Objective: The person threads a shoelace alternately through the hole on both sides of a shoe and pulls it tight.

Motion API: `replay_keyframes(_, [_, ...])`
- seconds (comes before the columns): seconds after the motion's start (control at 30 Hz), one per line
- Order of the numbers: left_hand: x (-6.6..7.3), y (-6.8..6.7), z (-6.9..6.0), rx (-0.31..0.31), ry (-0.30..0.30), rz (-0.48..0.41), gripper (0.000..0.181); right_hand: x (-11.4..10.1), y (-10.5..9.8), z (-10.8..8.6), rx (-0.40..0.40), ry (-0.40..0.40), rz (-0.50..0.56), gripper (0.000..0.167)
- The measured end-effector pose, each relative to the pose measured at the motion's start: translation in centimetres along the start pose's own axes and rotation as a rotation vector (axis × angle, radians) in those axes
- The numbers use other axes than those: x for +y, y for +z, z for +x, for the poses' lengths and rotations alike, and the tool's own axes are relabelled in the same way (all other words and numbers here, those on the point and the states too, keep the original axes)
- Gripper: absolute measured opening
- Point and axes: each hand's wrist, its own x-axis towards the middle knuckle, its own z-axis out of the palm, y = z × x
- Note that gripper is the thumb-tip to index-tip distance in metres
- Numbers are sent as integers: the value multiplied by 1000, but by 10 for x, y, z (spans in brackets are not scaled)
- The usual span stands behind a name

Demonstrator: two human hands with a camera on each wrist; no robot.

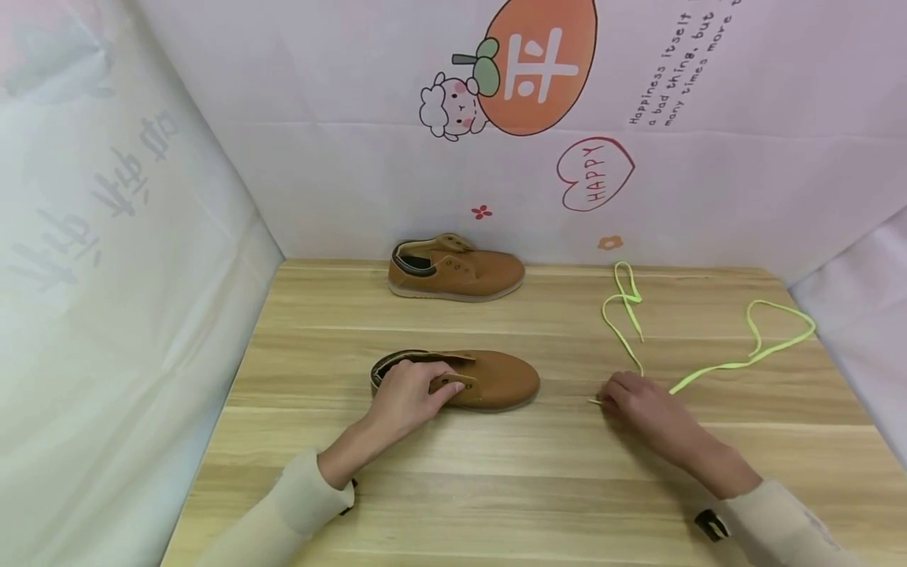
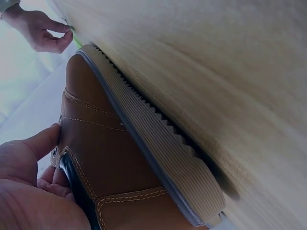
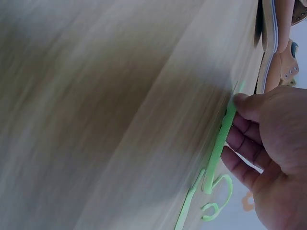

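Note:
A brown leather shoe (image 1: 505, 379) lies on the table with its toe to the right. My left hand (image 1: 407, 392) reaches over its opening and pinches the eyelet flap between thumb and fingers. The left wrist view shows the thumb against the flap beside the eyelets and the ridged pale sole (image 2: 158, 139). Right of the toe, my right hand (image 1: 650, 413) pinches a yellow-green shoelace (image 3: 221, 139) close to one end; the tip (image 1: 594, 402) pokes out past the fingers. Whether the lengths of lace trailing behind the hand belong to one lace, I cannot tell.
A second brown shoe (image 1: 489, 272), with no lace in its eyelets, stands farther back near the printed cloth wall (image 1: 354, 173). More shoelace (image 1: 779, 344) curls over the right side of the wooden table (image 1: 496, 504). White cloth (image 1: 142, 315) hangs along the left side.

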Motion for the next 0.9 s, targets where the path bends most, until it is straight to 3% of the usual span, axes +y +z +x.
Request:
replay_keyframes(0.2, [0,1,1,-6,-17,9,9,-15,2,12,19,134,144,22])
replay_keyframes(0.43, [-1,1,2,2,-40,12,11,-37,-7,39,-49,498,497,7])
replay_keyframes(0.53, [0,2,3,10,-51,20,11,-45,-12,49,-90,608,645,10])
replay_keyframes(0.73, [3,1,3,2,-98,15,9,-57,-17,68,-148,690,817,17])
replay_keyframes(0.9, [4,1,3,17,-119,29,9,-68,-18,83,-190,669,890,17])
